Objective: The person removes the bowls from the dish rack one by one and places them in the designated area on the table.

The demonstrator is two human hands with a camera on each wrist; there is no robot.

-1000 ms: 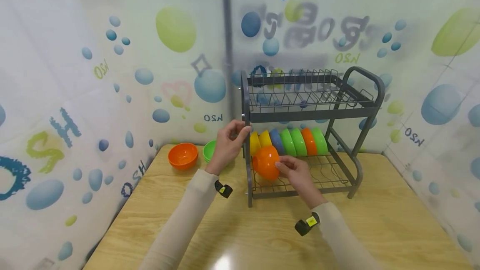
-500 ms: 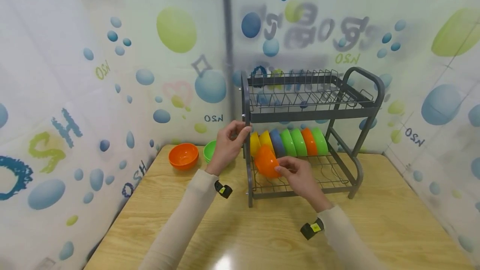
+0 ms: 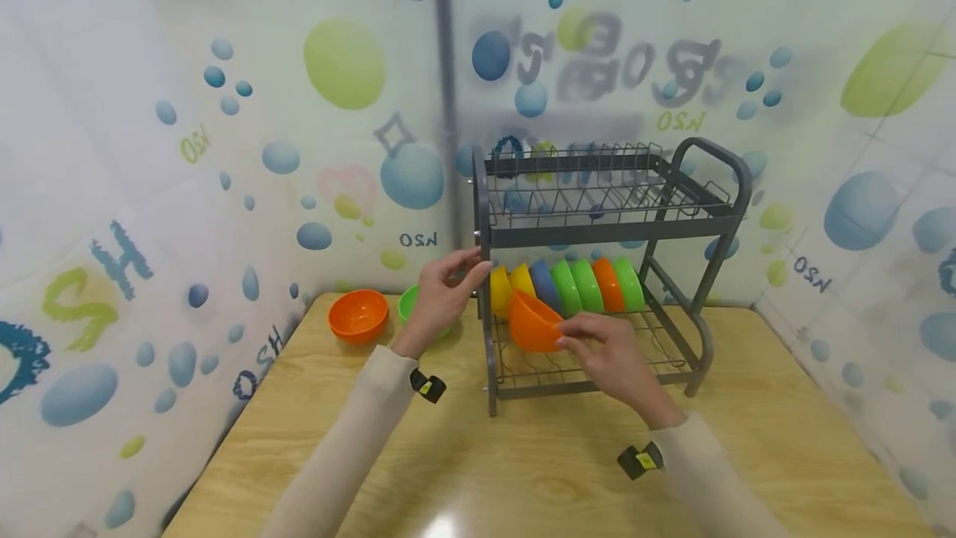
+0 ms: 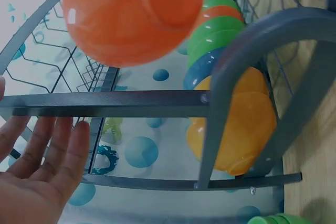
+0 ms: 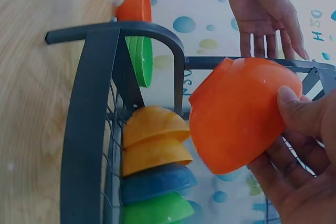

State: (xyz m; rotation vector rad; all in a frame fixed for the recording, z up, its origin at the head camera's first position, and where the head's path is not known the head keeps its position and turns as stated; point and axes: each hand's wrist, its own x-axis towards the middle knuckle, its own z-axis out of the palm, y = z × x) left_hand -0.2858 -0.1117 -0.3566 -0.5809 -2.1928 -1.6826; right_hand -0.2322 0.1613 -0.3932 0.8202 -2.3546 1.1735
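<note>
Right of centre in the head view, the held orange bowl [image 3: 534,328] is in front of the lower-tier row of bowls [image 3: 587,286], pinched by the right hand [image 3: 614,358]. Its foot, facing left a second ago, no longer shows, and its rim slants: apparently it is being turned, not set down. Left of centre, the left hand [image 3: 439,295] reaches the rack [image 3: 608,232], fingers extended; contact is unclear. That hand partly hides the green bowls [image 3: 407,304]; the left wrist view's upper edge crops the held bowl.

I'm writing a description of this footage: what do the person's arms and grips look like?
Long, plain cream sleeves reach the wrists. Each wrist carries a small black device with a yellow label, its markings too small to read. The left grip and right grip are bare, without gloves.
</note>
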